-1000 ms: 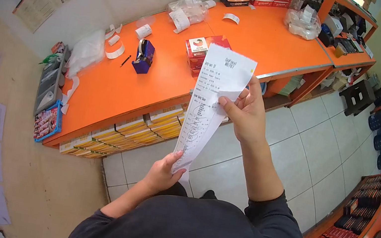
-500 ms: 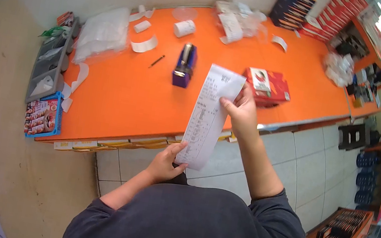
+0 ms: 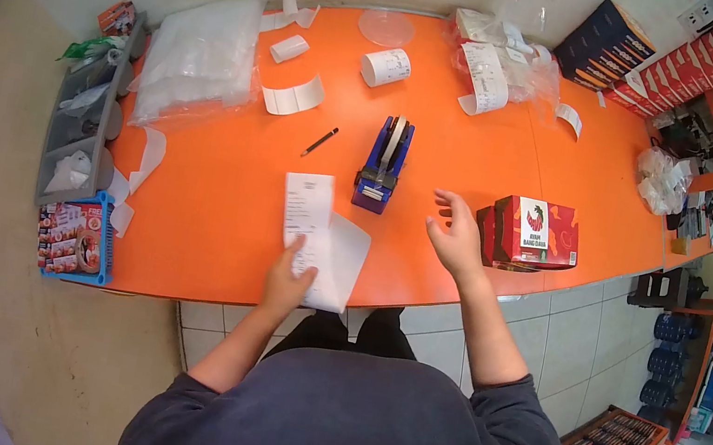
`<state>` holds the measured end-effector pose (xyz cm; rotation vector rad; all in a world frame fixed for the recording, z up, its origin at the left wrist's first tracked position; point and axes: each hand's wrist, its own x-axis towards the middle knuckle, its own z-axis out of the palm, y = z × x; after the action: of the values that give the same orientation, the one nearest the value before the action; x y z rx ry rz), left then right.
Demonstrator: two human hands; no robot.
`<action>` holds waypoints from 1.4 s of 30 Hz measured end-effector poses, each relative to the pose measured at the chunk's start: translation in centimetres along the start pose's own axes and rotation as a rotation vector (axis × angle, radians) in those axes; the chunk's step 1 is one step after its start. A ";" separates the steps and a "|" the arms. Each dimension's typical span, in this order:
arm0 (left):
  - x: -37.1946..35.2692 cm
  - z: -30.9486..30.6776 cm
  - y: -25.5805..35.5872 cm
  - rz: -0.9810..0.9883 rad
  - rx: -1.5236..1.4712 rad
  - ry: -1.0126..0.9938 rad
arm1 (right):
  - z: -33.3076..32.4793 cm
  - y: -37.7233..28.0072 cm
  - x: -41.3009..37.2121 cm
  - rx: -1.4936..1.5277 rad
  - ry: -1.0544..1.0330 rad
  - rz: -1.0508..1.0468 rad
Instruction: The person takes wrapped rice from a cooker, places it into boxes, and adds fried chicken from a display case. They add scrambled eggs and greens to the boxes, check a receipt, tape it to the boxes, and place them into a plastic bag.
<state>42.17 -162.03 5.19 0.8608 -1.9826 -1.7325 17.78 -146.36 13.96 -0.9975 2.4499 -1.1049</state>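
Observation:
My left hand [image 3: 282, 281] is on a long printed paper slip [image 3: 311, 201], its thumb and a finger visible over the paper. The slip lies at the table's front edge, with a blank white flap [image 3: 346, 254] spreading out to its right. My right hand [image 3: 457, 239] is raised over the table with its fingers apart and nothing in them. Just right of it, red printed boxes [image 3: 538, 234] stand near the front edge. A blue tape dispenser [image 3: 382, 166] sits between and beyond my hands. Left of it lies a black pen [image 3: 320, 142].
Paper rolls [image 3: 386, 67], curled labels [image 3: 293, 99] and clear plastic bags [image 3: 200, 60] lie toward the back of the orange table [image 3: 219, 200]. A grey divided tray [image 3: 90, 121] and a blue basket [image 3: 78, 239] line the left edge. Stacked boxes [image 3: 605, 43] stand at the back right.
The slip has gone left and down to the table edge. My right hand has let go of it and opened. My left hand has moved farther up the paper.

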 end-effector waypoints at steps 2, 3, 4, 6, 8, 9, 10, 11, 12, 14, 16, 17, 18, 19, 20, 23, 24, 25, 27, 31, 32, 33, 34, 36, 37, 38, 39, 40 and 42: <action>-0.1 -0.8 0.1 -0.022 0.038 0.050 | 1.2 0.8 1.2 -0.007 -0.164 0.059; 0.2 -0.9 0.6 0.006 0.113 0.049 | 2.3 1.1 1.2 -0.008 -0.246 0.090; 0.7 -0.9 1.0 0.039 0.184 0.051 | 4.0 1.1 1.0 -0.011 -0.179 0.064; 2.4 -0.4 2.5 0.043 0.631 0.010 | 6.9 0.4 1.7 -0.027 -0.038 -0.011; 3.9 0.8 3.0 0.079 0.959 0.068 | 7.2 0.1 2.8 -0.020 -0.073 0.068; 4.6 1.3 3.0 0.122 1.005 0.058 | 7.2 0.1 3.3 -0.013 -0.089 0.107; 5.4 1.6 3.0 0.166 1.055 0.044 | 7.1 0.7 3.8 0.011 -0.074 0.108; 6.1 1.8 3.1 0.207 1.106 0.029 | 6.8 1.3 4.3 0.036 -0.062 0.111; 6.7 2.1 2.9 0.236 1.083 -0.025 | 6.8 1.7 4.7 0.059 -0.052 0.111; 7.2 2.7 2.1 0.283 1.030 -0.135 | 6.7 1.0 5.0 0.060 0.034 0.058; 7.1 3.6 2.0 0.315 1.018 -0.130 | 6.9 -0.7 5.0 0.080 0.094 0.049; 7.1 3.8 2.0 0.337 1.013 -0.130 | 7.5 -1.0 5.2 0.075 0.105 0.053; 7.0 3.7 1.9 0.296 1.015 -0.126 | 8.0 -1.0 5.3 0.070 0.125 0.064; 6.7 3.7 1.8 0.275 1.013 -0.140 | 8.2 -0.8 5.5 0.059 0.168 0.087; 6.9 4.2 1.8 0.278 1.003 -0.170 | 8.1 -0.6 6.0 0.056 0.205 0.115; 6.6 4.9 0.6 0.248 0.896 -0.065 | 5.2 -2.8 6.5 0.104 0.149 0.255; 6.8 5.6 1.4 0.187 0.909 -0.041 | 4.6 -3.6 6.3 0.115 0.139 0.285; 7.3 6.4 1.6 0.163 0.899 -0.033 | 5.1 -3.6 5.8 0.121 0.156 0.280; 8.7 7.9 2.0 0.111 0.868 0.025 | 6.0 -3.7 5.2 0.122 0.175 0.230; 9.0 8.3 2.8 0.044 0.900 0.004 | 9.0 -1.1 2.8 0.078 0.133 0.101; 9.1 8.2 2.7 0.079 0.920 -0.005 | 8.6 -0.9 2.4 0.111 0.119 0.055; 9.0 8.0 2.3 0.110 0.942 -0.015 | 7.0 -1.3 2.4 0.144 0.086 0.029; 8.9 7.8 2.0 0.139 0.967 -0.030 | 5.1 -1.7 2.3 0.180 0.052 0.006; 8.8 7.6 2.3 0.134 0.958 -0.025 | -2.4 -3.0 2.4 0.508 -0.152 -0.011; 8.7 7.8 2.4 0.126 0.948 -0.017 | -7.9 -3.2 2.6 0.798 -0.327 -0.009; 8.6 7.9 2.3 0.128 0.959 -0.011 | -12.6 -2.8 2.5 0.808 -0.177 -0.195; 8.6 7.9 2.0 0.135 0.971 -0.003 | -17.5 -1.5 2.7 0.753 -0.068 -0.183; 8.7 7.9 1.8 0.145 0.982 0.011 | -20.7 1.1 3.5 0.736 0.109 -0.209; 8.8 7.6 1.2 0.176 0.979 0.024 | -25.5 8.2 6.1 0.718 0.334 0.018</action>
<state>30.52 -162.03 4.04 0.9058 -2.7849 -0.5704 -3.15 -132.61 25.13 -0.5890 1.9747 -2.0639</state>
